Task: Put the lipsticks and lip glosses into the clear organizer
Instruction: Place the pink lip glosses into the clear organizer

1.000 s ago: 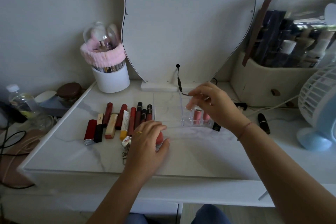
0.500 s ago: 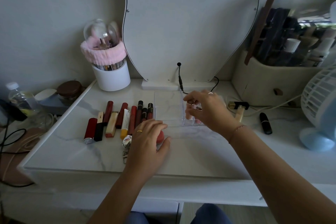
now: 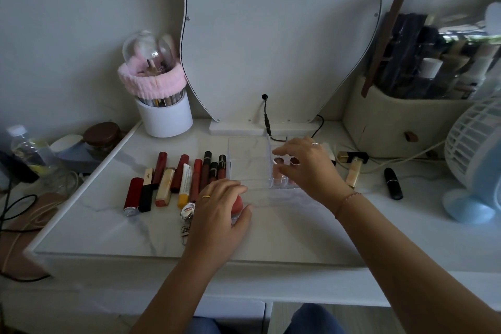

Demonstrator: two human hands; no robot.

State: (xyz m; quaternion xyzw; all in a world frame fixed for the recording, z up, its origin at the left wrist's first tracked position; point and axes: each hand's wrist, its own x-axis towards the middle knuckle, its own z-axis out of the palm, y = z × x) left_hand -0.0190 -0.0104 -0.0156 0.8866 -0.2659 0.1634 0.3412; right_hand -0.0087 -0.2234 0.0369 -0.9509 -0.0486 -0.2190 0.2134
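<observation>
The right hand (image 3: 309, 168) hovers over the right part of the clear organizer (image 3: 252, 168), its grip loosely spread just above two pink lipsticks (image 3: 284, 161) standing upright in the compartments there, and whether it touches them cannot be told. The left hand (image 3: 219, 209) lies palm down on the table (image 3: 284, 233), its grip curled over a round red item (image 3: 238, 205) near the organizer's front left corner. More lipsticks and lip glosses (image 3: 189, 176) lie in a row just left of the organizer, and a black lipstick (image 3: 393, 183) lies well to its right.

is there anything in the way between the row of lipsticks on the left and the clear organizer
Nothing visible blocks it. The row of lipsticks lies right beside the clear organizer, whose left compartments look empty; the right hand hovers over the right side only.
</observation>
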